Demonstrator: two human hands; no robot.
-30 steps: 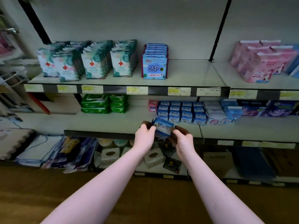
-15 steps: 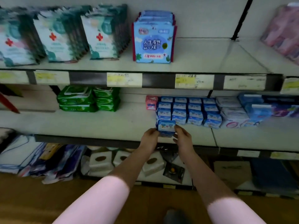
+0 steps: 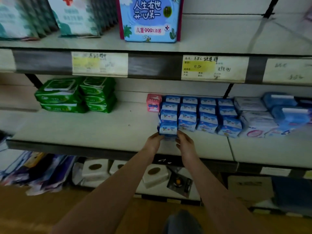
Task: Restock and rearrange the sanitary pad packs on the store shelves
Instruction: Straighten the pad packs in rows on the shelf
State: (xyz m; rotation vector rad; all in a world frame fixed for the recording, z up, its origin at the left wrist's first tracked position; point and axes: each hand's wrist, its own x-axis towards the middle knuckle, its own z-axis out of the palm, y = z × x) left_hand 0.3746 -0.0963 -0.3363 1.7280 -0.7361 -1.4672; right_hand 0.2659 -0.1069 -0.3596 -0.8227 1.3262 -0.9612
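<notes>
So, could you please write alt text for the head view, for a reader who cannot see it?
The left hand and right hand hold a blue pad pack at the front of a row of blue packs on the middle shelf. Green packs lie further left.

Four columns of blue pad packs (image 3: 206, 119), one pink pack (image 3: 153, 103), two stacks of green wipes (image 3: 59, 98), one blue wipes pack (image 3: 149, 19) facing out up top, three white tissue boxes (image 3: 95, 168) below, and three whole price tags (image 3: 99, 64).
</notes>
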